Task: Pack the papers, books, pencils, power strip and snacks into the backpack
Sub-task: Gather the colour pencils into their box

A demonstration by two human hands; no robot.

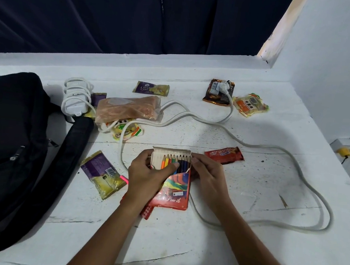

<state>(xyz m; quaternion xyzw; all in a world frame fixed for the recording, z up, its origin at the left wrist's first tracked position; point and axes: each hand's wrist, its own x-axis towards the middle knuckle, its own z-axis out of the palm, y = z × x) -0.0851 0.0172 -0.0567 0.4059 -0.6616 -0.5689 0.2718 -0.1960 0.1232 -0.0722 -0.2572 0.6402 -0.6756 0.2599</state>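
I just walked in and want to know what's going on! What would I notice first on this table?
First, the red cardboard box of colour pencils in the middle of the white table, its flap open, held by the left hand and the right hand. Next, the long white power strip cable looping across the right side. A big black fabric backpack lies at the left.
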